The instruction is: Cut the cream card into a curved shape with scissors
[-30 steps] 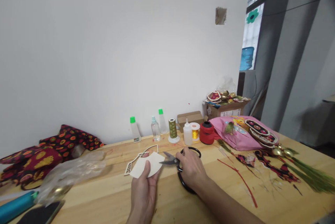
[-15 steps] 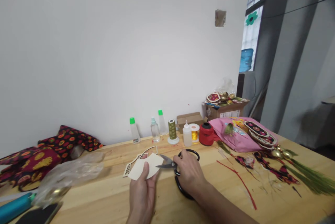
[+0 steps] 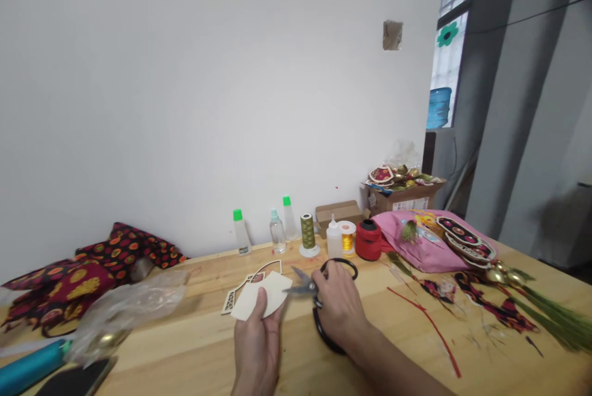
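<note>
My left hand (image 3: 256, 343) pinches the white card (image 3: 274, 292); my right hand (image 3: 340, 303) grips the spread scissors (image 3: 309, 288). I should keep the card steady and my left hand clear.

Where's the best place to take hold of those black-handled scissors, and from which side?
I'd take the scissors by the black loop handles, coming from the right: the parted blades point left, toward the white card, so the wide loops lie away from the tips. The right hand holds them there.
</note>
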